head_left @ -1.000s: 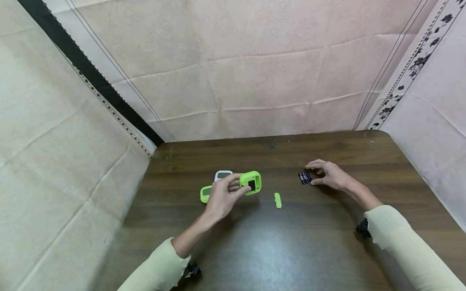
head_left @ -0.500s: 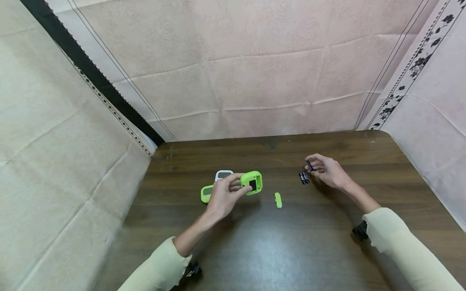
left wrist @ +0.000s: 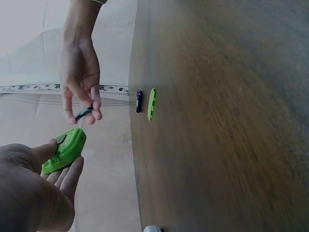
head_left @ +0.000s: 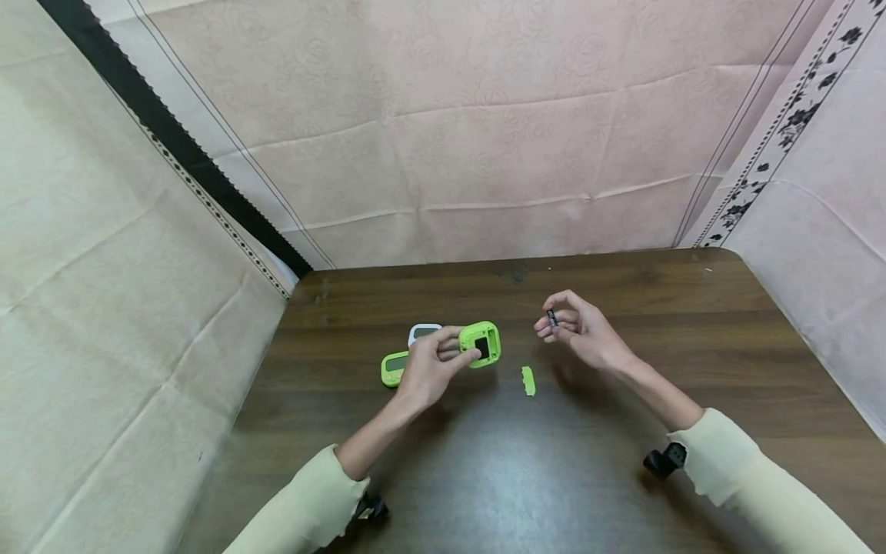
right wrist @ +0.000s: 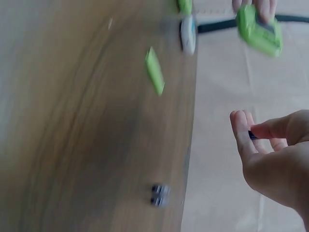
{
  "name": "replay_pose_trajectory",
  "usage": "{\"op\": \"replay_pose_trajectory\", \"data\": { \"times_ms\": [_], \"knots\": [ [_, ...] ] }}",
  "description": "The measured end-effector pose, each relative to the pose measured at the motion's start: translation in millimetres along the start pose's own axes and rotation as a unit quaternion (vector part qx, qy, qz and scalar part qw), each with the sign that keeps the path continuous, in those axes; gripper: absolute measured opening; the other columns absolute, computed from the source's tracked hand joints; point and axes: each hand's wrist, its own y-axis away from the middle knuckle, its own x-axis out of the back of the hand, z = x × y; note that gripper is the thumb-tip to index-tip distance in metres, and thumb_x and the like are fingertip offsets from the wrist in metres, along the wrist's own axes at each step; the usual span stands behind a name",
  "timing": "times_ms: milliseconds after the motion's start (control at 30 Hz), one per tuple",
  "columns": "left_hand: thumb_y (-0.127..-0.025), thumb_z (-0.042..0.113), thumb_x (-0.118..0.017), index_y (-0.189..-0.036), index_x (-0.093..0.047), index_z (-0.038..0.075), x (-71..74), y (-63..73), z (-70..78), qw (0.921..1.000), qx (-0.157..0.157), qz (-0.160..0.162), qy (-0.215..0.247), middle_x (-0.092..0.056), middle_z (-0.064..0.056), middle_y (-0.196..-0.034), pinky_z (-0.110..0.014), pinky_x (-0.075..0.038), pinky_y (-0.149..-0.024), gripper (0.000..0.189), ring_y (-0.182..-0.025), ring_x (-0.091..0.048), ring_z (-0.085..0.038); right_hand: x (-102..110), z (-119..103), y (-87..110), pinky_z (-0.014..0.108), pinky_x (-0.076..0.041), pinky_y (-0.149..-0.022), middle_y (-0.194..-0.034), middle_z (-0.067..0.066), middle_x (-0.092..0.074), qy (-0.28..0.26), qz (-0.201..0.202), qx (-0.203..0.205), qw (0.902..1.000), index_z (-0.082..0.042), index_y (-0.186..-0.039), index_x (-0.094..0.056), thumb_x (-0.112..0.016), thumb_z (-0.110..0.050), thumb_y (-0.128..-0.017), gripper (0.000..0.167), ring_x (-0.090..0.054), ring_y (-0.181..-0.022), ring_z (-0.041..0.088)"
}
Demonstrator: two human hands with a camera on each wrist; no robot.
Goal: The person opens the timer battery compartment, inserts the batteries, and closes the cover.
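Observation:
My left hand [head_left: 429, 373] holds a lime-green plastic device [head_left: 483, 338] above the table, thumb on its recessed face, where a dark rectangle shows. In the head view my right hand [head_left: 584, 335] pinches a small dark battery [head_left: 552, 317] between thumb and fingers, in the air to the right of the device. Between the hands, a narrow green battery cover [head_left: 528, 381] lies on the table. A pair of batteries [right wrist: 159, 195] rests side by side on the wood in the right wrist view; my right hand hides them from the head view.
Behind my left hand lie another green device [head_left: 393, 369] with a grey screen and a white one [head_left: 422, 331], both partly covered by the hand. The brown wooden table [head_left: 512, 462] ends at hanging pale cloth [head_left: 484, 154] at the back and sides.
My right hand has picked one battery up from the group and carried it left toward the green device. My left hand has barely moved.

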Motion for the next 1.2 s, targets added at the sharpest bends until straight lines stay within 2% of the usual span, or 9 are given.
{"op": "replay_pose_trajectory", "data": {
  "times_ms": [67,200,400,500,733,967,1067,1200],
  "knots": [
    [-0.094,0.017,-0.084,-0.128,-0.074,0.009,-0.3,-1.1,-0.6,1.0,0.005,0.0,0.004,-0.079,-0.009,-0.115,-0.036,-0.064,-0.089,0.036,-0.102,-0.078,-0.02,-10.0,-5.9,0.8,0.041,-0.062,-0.095,-0.116,0.038,-0.067,-0.025,-0.007,-0.002,0.9997,0.004,-0.13,-0.047,-0.047,0.017,-0.105,0.029,-0.074,-0.104,0.027],
    [-0.094,0.015,-0.084,-0.128,-0.073,0.008,-1.1,-2.8,-1.2,0.9999,0.01,0.002,0.012,-0.078,-0.014,-0.117,-0.036,-0.063,-0.09,0.037,-0.103,-0.078,-0.022,-28.8,-18.1,2.7,0.04,-0.061,-0.097,-0.118,0.038,-0.067,-0.074,-0.015,-0.019,0.997,0.005,-0.134,-0.046,-0.047,0.013,-0.107,0.027,-0.074,-0.106,0.027],
    [-0.095,0.015,-0.083,-0.127,-0.074,0.005,-2.4,-3.7,-2.0,0.9998,0.0,0.007,0.016,-0.078,-0.017,-0.116,-0.038,-0.064,-0.089,0.035,-0.104,-0.078,-0.027,-49.0,-34.5,6.8,0.051,-0.056,-0.102,-0.127,0.039,-0.066,-0.125,0.001,-0.068,0.9899,0.012,-0.127,-0.05,-0.057,0.01,-0.105,0.023,-0.076,-0.105,0.02],
    [-0.095,0.015,-0.084,-0.126,-0.074,0.005,-2.9,-3.8,-2.2,0.9998,-0.001,0.01,0.019,-0.079,-0.015,-0.114,-0.038,-0.064,-0.089,0.034,-0.103,-0.078,-0.028,-54.3,-39.0,8.7,0.049,-0.057,-0.102,-0.126,0.036,-0.068,-0.134,0.014,-0.093,0.9865,0.013,-0.123,-0.055,-0.062,0.007,-0.104,0.022,-0.076,-0.103,0.021],
    [-0.094,0.014,-0.084,-0.126,-0.074,0.007,-3.7,-4.1,-3.0,0.9999,-0.003,0.014,0.008,-0.079,-0.015,-0.115,-0.037,-0.064,-0.088,0.034,-0.102,-0.078,-0.025,-64.4,-42.3,10.6,0.034,-0.063,-0.09,-0.108,0.013,-0.078,-0.098,0.043,-0.139,0.9844,0.008,-0.122,-0.069,-0.074,-0.001,-0.099,0.025,-0.077,-0.092,0.019],
    [-0.095,0.016,-0.083,-0.126,-0.074,0.008,-5.4,-4.4,-3.6,0.9999,-0.002,0.011,-0.003,-0.079,-0.011,-0.114,-0.034,-0.064,-0.086,0.033,-0.102,-0.078,-0.021,-75.5,-37.6,5.3,0.033,-0.066,-0.078,-0.097,0.019,-0.078,-0.143,0.058,-0.145,0.9772,0.015,-0.112,-0.068,-0.074,0.004,-0.098,0.019,-0.077,-0.079,0.019],
    [-0.095,0.015,-0.083,-0.126,-0.074,0.007,-5.6,-4.2,-3.6,0.9999,0.002,0.01,0.009,-0.08,-0.01,-0.113,-0.033,-0.064,-0.087,0.033,-0.102,-0.078,-0.022,-78.9,-37.4,4.4,0.034,-0.066,-0.078,-0.098,0.022,-0.077,-0.155,0.066,-0.153,0.9738,0.015,-0.111,-0.068,-0.074,0.004,-0.098,0.018,-0.077,-0.077,0.02],
    [-0.096,0.014,-0.082,-0.126,-0.073,0.004,-5.6,-4.1,-3.4,0.9987,0.019,-0.005,0.047,-0.08,-0.012,-0.113,-0.038,-0.064,-0.089,0.033,-0.103,-0.078,-0.024,-80.0,-36.8,3.1,0.036,-0.066,-0.079,-0.096,0.019,-0.077,-0.162,0.066,-0.163,0.9708,0.013,-0.109,-0.068,-0.075,0.002,-0.098,0.017,-0.078,-0.079,0.023]
  ]
}}
